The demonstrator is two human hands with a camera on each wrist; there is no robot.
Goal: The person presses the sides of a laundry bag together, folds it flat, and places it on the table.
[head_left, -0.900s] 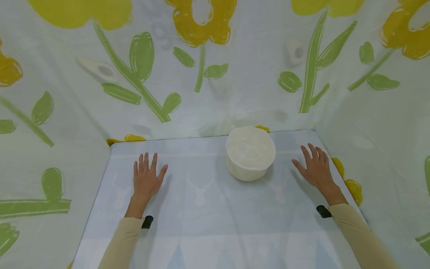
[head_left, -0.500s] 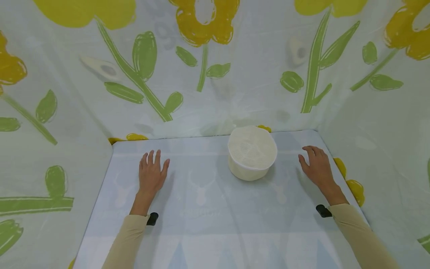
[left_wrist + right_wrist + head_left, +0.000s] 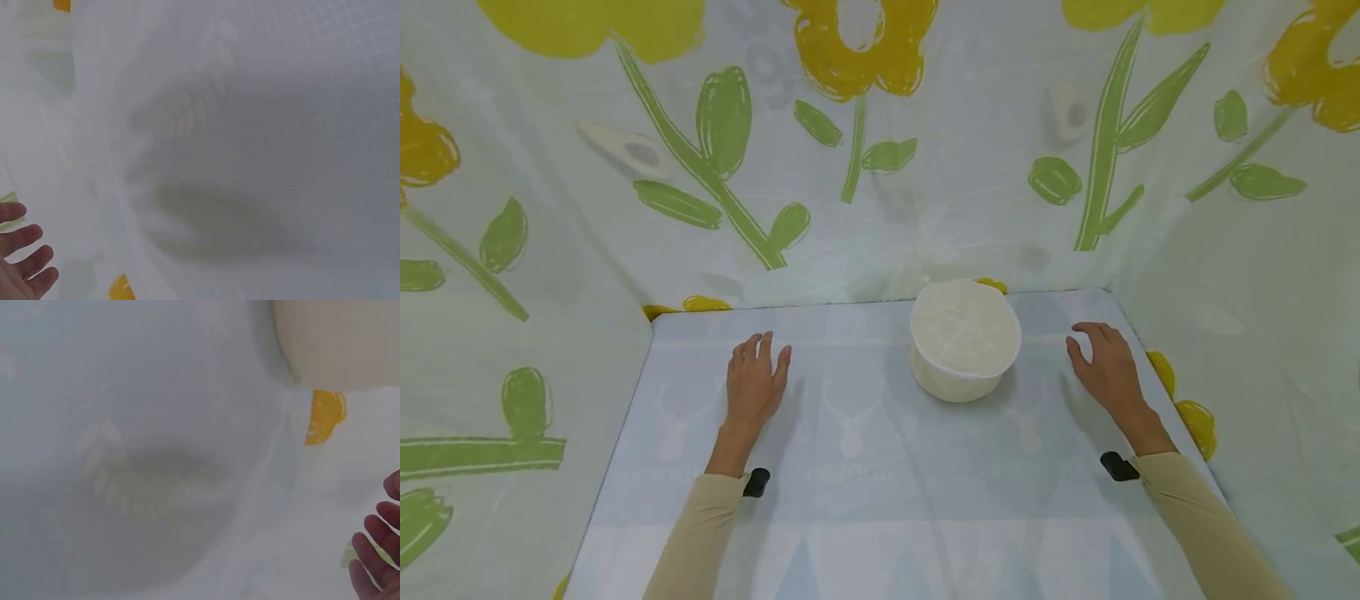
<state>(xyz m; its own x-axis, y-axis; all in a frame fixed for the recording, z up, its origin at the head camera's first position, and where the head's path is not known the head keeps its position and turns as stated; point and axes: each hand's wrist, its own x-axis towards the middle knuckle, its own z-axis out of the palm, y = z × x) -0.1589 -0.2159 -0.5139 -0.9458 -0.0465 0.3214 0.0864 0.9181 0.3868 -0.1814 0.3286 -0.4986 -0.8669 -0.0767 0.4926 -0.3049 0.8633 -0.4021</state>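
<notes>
A round cream-white strainer basket (image 3: pixel 957 387) stands upright on the table, its inside showing a fine mesh pattern. To its left, my left hand (image 3: pixel 755 387) hovers over the table, fingers relaxed and slightly bent, holding nothing. On the other side is my right hand (image 3: pixel 1109 368), apart from the basket, its fingers loosely curved around nothing. In the left wrist view, the left fingers (image 3: pixel 28 240) are spread at the lower left edge. The right wrist view shows part of the basket's smooth side (image 3: pixel 337 344) and my right fingers (image 3: pixel 373 556).
The table (image 3: pixel 850 492) has a pale blue-grey patterned cover. A white cloth (image 3: pixel 880 242) with yellow flowers and green leaves hangs behind it and along both sides. A small dark device (image 3: pixel 757 482) sits at the left wrist, another dark device (image 3: pixel 1118 467) at the right.
My left hand has moved right, nearer the basket. The right hand's fingers have curved more, while that hand has stayed close to its place. The basket has not moved.
</notes>
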